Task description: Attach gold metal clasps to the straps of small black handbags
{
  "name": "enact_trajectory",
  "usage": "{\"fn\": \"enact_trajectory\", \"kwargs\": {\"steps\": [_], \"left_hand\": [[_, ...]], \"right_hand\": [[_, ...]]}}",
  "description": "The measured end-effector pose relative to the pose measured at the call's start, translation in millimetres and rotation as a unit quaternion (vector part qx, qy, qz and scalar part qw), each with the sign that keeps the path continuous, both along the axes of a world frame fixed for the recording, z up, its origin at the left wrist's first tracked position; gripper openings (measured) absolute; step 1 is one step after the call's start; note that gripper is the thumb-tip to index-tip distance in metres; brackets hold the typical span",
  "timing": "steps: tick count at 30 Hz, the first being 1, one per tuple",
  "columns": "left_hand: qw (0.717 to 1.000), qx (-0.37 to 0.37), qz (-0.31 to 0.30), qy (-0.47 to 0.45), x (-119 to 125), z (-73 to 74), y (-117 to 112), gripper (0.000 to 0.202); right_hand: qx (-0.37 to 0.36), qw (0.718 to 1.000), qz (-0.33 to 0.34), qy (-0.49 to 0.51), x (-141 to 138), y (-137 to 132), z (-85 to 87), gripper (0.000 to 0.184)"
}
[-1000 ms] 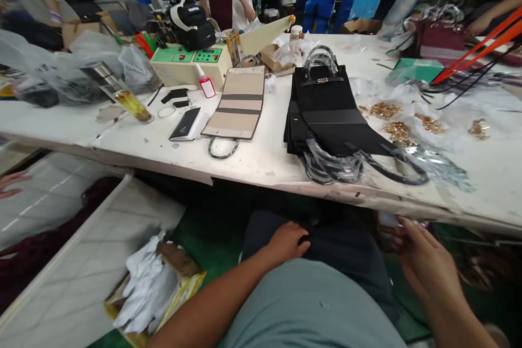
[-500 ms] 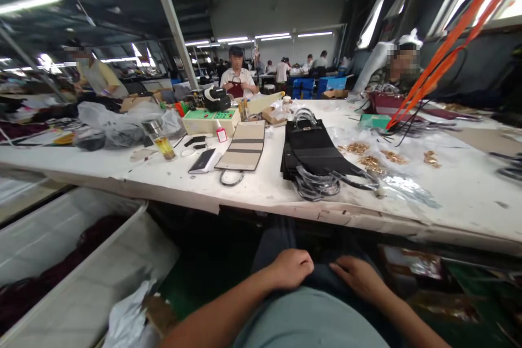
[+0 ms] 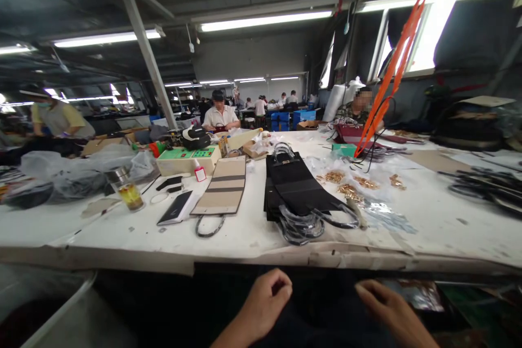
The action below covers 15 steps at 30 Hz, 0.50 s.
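Note:
My left hand (image 3: 269, 296) is raised in front of the table's near edge, its fingers curled in toward the thumb with nothing visible in them. To its right, my right hand (image 3: 383, 302) is at about the same height, loosely bent, thumb and fingers apart and holding nothing. Neither hand touches anything on the table. Beyond them lies a stack of black handbag pieces (image 3: 299, 185) with plastic-wrapped handles (image 3: 299, 227). Left of the stack is a beige-lined bag panel (image 3: 222, 187) with one looped handle (image 3: 209, 226) toward me.
The white table (image 3: 244, 239) bears a black-covered notebook (image 3: 176, 207), a glass of tea (image 3: 130, 196), a red-labelled bottle (image 3: 199, 172), a green-topped machine (image 3: 187, 160) and gold hardware piles (image 3: 349, 192). Orange straps (image 3: 391, 73) hang at right. Co-workers sit across the table.
Both hands have come up from my lap toward the table edge, the right one also moving farther right. The view has tilted up and turned slightly right. The bag pieces stay put.

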<state>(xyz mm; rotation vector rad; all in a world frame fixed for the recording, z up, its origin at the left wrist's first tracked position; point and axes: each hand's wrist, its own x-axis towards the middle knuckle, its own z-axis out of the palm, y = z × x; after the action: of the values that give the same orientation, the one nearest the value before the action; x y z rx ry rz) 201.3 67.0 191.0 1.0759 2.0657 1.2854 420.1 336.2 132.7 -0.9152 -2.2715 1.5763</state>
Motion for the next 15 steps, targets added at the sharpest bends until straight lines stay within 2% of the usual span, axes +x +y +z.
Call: {"fn": "enact_trajectory", "kwargs": {"steps": [3, 5, 8, 11, 15], "left_hand": [[0.988, 0.084, 0.127, -0.038, -60, 8.7, 12, 0.052], [0.973, 0.111, 0.182, -0.082, -101, 11.6, 26, 0.070], [0.964, 0.115, 0.213, -0.111, -151, 14.4, 51, 0.083], [0.962, 0.103, 0.230, -0.103, -191, 14.4, 81, 0.086], [0.961, 0.071, 0.246, -0.105, -226, 8.9, 123, 0.096]], "right_hand": [[-0.074, 0.982, -0.164, 0.057, -18, 55, 38.9, 0.067], [-0.109, 0.966, -0.200, 0.118, -43, 86, 63.7, 0.068], [-0.173, 0.953, -0.205, 0.142, -98, 117, 92.9, 0.059], [-0.240, 0.943, -0.200, 0.118, -151, 129, 105.0, 0.054], [-0.296, 0.935, -0.147, 0.129, -193, 116, 97.5, 0.054]]}}
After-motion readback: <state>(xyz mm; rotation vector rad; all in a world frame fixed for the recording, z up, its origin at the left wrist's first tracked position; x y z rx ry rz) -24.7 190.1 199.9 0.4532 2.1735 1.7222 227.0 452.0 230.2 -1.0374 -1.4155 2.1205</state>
